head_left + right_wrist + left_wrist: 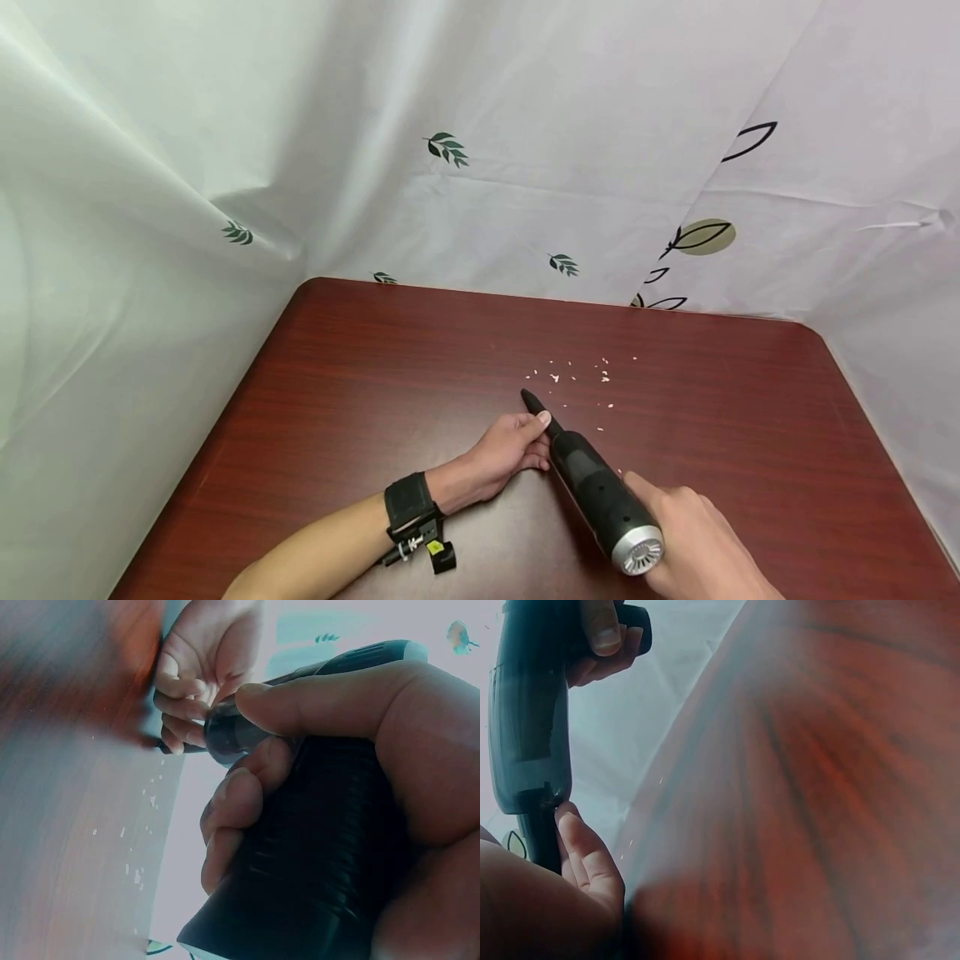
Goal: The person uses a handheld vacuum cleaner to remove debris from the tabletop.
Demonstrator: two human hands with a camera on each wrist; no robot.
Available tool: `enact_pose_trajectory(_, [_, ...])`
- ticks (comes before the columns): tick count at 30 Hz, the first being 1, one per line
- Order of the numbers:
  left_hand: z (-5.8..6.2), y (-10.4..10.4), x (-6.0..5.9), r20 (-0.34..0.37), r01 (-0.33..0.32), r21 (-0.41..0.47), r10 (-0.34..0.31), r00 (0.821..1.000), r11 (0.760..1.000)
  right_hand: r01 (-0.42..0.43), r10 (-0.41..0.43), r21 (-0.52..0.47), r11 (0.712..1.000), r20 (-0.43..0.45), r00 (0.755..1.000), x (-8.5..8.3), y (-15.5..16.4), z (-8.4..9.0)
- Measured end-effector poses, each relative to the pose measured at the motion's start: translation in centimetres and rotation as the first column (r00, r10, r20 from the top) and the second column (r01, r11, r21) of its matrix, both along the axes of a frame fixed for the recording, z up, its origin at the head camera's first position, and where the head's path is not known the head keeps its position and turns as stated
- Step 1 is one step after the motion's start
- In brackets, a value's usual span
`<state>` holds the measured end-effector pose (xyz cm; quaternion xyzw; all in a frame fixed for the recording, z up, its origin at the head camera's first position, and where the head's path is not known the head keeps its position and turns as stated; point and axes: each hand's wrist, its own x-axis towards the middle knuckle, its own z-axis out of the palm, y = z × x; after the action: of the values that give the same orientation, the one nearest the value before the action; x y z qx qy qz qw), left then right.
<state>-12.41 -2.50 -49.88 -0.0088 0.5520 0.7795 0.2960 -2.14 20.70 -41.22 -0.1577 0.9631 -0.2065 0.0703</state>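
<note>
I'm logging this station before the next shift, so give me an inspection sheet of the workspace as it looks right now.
Surface: dark red wood-grain table, rounded corners, no damage visible.
Job's things: black handheld vacuum with silver rear end, narrow nozzle pointing toward the crumbs.
Clutter: small white crumbs scattered just beyond the nozzle.
Grippers: right hand grips the vacuum body; left hand holds the nozzle where it joins the body.
Cables: none seen on the vacuum; a black wrist strap with a small mount sits on the left wrist.
Surroundings: white leaf-print sheeting hangs behind and on both sides of the table.
</note>
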Motion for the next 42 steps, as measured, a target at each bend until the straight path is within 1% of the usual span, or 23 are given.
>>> enact_pose_trajectory(3, [0.1,0.1,-0.3,0.000,-0.010,-0.009,0.010,1.000,1.000,0.001,-0.001,-0.001,1.000,-0.019,1.000,-0.3,-0.2,0.0])
enact_pose_trajectory(7, [0.3,0.1,-0.7,0.000,-0.021,-0.021,0.021,1.000,1.000,0.001,-0.003,-0.015,1.000,-0.079,0.997,-0.5,-0.3,-0.1])
enact_pose_trajectory(12, [0.2,0.3,-1.5,-0.011,-0.023,-0.020,0.023,1.000,1.000,0.027,-0.031,-0.037,0.999,-0.108,0.994,-0.9,-0.4,-0.2])
enact_pose_trajectory(19, [0.3,0.9,-2.4,-0.012,-0.036,-0.036,0.035,0.999,0.999,0.034,-0.043,-0.058,0.998,-0.154,0.987,-1.3,-0.3,-0.6])
enact_pose_trajectory(26, [0.1,1.5,-3.2,-0.019,-0.045,-0.050,0.044,0.999,0.998,0.037,-0.045,-0.045,0.998,-0.192,0.980,-1.8,-0.1,-1.0])
enact_pose_trajectory(32, [0.0,1.9,-3.6,-0.025,-0.041,-0.055,0.040,0.999,0.998,0.059,-0.064,-0.031,0.998,-0.191,0.980,-2.0,0.0,-1.2])
enact_pose_trajectory(36, [0.0,2.1,-3.6,-0.031,-0.032,-0.046,0.031,0.999,0.998,0.074,-0.078,-0.026,0.997,-0.181,0.980,-1.7,0.2,-1.1])
enact_pose_trajectory(38, [0.0,2.3,-3.4,-0.034,-0.023,-0.043,0.022,0.999,0.999,0.081,-0.084,-0.019,0.996,-0.167,0.982,-1.4,0.4,-1.0])
enact_pose_trajectory(41, [0.5,2.4,-2.7,-0.041,-0.004,-0.039,0.002,0.999,0.999,0.093,-0.094,-0.008,0.996,-0.113,0.989,-0.6,0.7,-0.6])
enact_pose_trajectory(42, [0.7,2.5,-2.4,-0.043,0.008,-0.037,-0.009,0.999,0.999,0.101,-0.101,-0.004,0.995,-0.082,0.992,-0.3,0.9,-0.5])
